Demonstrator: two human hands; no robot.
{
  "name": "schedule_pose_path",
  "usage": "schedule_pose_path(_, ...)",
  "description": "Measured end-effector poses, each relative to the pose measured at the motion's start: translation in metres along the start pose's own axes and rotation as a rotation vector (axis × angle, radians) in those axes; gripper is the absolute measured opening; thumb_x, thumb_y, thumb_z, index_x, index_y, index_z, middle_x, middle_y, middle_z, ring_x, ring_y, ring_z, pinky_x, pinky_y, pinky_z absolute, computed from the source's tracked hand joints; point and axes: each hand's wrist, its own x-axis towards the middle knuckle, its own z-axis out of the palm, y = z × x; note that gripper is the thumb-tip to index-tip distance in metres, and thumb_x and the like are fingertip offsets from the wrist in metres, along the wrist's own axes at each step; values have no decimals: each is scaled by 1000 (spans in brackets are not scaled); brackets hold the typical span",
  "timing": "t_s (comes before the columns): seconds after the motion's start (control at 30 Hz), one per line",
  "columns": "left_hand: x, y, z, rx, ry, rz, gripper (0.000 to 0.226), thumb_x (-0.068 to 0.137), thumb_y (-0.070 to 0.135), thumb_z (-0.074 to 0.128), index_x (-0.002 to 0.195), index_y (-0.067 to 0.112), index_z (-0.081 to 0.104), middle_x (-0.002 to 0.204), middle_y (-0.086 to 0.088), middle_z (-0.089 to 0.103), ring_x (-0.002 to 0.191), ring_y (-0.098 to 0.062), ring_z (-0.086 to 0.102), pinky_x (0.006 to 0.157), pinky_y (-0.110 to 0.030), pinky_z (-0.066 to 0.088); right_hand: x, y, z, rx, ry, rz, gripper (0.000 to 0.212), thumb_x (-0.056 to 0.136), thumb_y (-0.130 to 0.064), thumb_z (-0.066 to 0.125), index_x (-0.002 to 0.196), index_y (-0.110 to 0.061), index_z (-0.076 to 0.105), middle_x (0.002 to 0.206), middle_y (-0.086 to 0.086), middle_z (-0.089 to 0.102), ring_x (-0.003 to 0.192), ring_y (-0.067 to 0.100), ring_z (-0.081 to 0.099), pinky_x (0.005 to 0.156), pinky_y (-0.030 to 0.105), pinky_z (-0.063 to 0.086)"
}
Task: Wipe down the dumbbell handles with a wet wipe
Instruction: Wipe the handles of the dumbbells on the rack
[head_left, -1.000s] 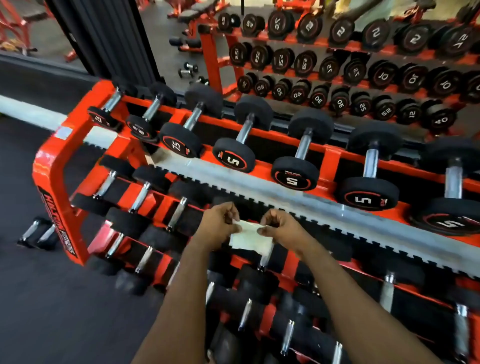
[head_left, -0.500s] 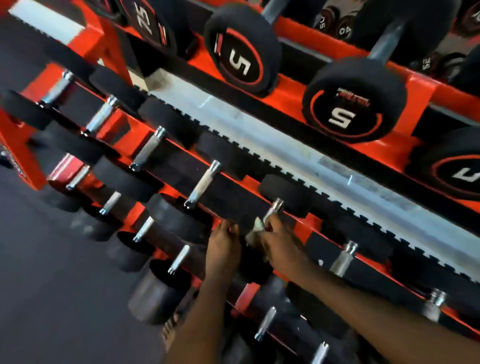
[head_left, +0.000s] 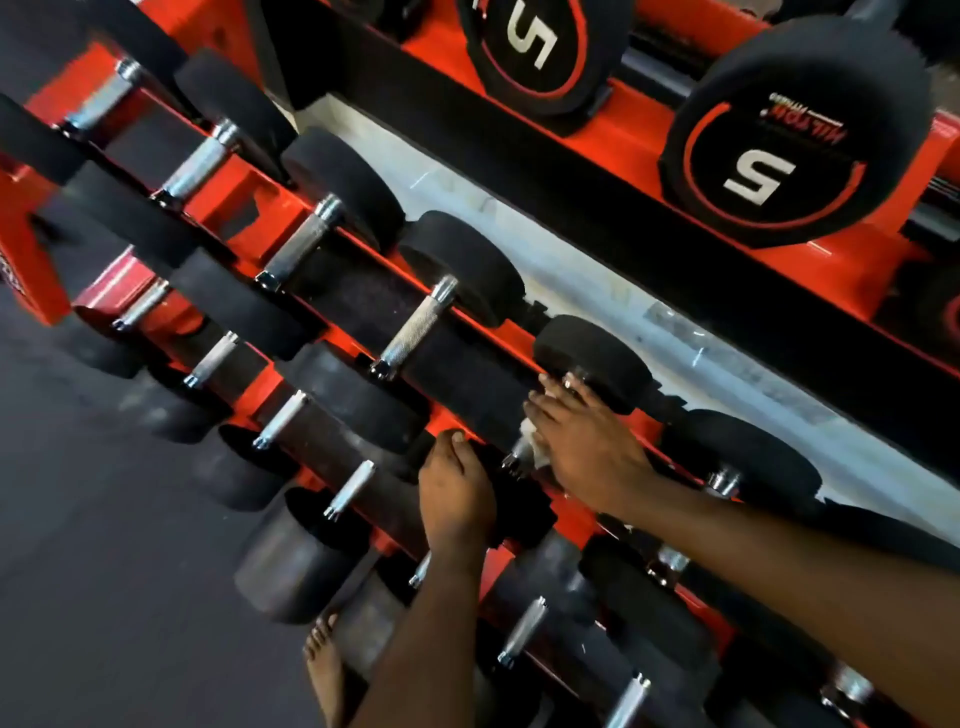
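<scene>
wet wipe (head_left: 535, 449): one, white, bunched under the right palm against a middle-tier handle; only an edge showing.
right hand (head_left: 587, 447): grip closed over the wet wipe, pressed onto the handle; fingertips reaching the far head.
left hand (head_left: 457, 493): grip curled over the near head of the same dumbbell (head_left: 592, 358).
handle (head_left: 513, 460): mostly covered; short steel stub visible between the two hands.
middle tier: four bare knurled handles (head_left: 415, 327) left of the hands, one steel collar (head_left: 723, 480) to the right.
top tier: two heads facing the camera, each marked "5" (head_left: 779, 156), red ring on both; small brand lettering on the right one, inverted, not read with certainty.
rack (head_left: 234, 176): one, red frame, black cradles.
floor (head_left: 104, 519): dark; one bare foot (head_left: 324, 670) beside the lowest tier.
</scene>
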Motion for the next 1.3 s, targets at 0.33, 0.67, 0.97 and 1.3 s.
schedule_pose_path(0.33, -4, 4, -2, -14, 2, -64, 34, 107, 26, 37, 92, 6, 60, 98, -20, 67, 98, -39, 60, 80, -44, 45, 12, -7, -3, 84, 47, -97, 28, 87, -23, 43, 100, -16, 67, 101, 2, 66, 113, 22, 55, 122, 37, 7)
schedule_pose_path(0.67, -4, 5, -2, 1, -14, -65, 35, 107, 29, 35, 96, 7, 61, 103, -20, 67, 101, -38, 60, 81, -44, 44, 3, -8, 6, 214, 1, -293, 41, 81, -16, 53, 120, -14, 66, 116, 1, 65, 119, 19, 53, 122, 35, 10)
schedule_pose_path(0.97, -3, 3, -2, 14, -21, -67, 34, 106, 30, 35, 89, 10, 57, 99, -20, 67, 96, -39, 61, 78, -46, 48, -3, -16, 16, 181, 154, -237, 39, 82, -15, 65, 121, -9, 65, 122, 8, 66, 123, 25, 56, 118, 33, 22)
schedule_pose_path(1.3, -3, 5, -2, 45, -27, -65, 34, 107, 29, 36, 93, 7, 59, 102, -22, 66, 99, -40, 60, 78, -44, 45, 9, 10, 10, 305, 92, -264, 35, 87, -22, 53, 119, -19, 66, 119, -2, 67, 121, 13, 54, 121, 37, 15)
